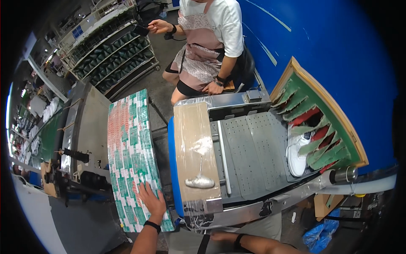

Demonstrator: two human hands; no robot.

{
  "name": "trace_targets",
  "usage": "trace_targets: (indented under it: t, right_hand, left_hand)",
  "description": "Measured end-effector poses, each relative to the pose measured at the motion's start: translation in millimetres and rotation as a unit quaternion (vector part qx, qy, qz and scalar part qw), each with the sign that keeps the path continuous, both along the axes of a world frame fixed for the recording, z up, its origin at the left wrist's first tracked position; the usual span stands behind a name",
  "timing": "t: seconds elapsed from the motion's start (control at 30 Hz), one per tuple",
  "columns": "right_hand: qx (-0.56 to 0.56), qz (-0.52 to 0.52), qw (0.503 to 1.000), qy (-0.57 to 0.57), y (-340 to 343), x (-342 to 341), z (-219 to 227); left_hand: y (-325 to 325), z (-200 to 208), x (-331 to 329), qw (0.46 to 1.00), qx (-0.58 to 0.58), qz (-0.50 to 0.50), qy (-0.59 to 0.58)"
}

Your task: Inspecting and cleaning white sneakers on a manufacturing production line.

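Note:
My left hand lies flat, fingers spread, on a long board covered in green, white and red printed wrapping. My right hand rests low over my lap, below the conveyor's metal frame; its fingers are hardly visible and nothing can be made out in it. Ahead of it, a T-shaped tool with a silvery lumpy handle and a thin shaft lies on a film-covered brown cardboard strip. On the grey conveyor plates to the right sits a white shoe, partly under hanging green and red flaps.
Across the conveyor a person in a pink apron sits, one hand near its far edge. A rack with rows of dark shoe-like pieces stands behind, far left. Blue plastic bags lie on the floor at lower right. A blue wall rises behind.

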State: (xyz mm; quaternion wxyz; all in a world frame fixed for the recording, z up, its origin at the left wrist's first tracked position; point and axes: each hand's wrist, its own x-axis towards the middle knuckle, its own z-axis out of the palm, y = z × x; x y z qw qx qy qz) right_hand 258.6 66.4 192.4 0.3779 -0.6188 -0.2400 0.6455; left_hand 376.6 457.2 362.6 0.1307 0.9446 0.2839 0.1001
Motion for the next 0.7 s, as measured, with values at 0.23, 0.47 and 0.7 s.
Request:
trace_targets:
  t: [0.23,0.47,0.7]
  right_hand:
    - [-0.158,0.015,0.959,-0.234,31,48,84]
    - [-0.007,-0.249,0.954,-0.166,109,71,163]
    - [-0.027,-0.398,0.915,0.056,216,30,170]
  left_hand:
    - [25,-29,-6,0.99,0.032,0.001,-0.134]
    - [-11,-31,-150,0.896,-0.159,0.248,-0.331]
    - [41,-20,-184,0.555,-0.603,0.324,-0.473]
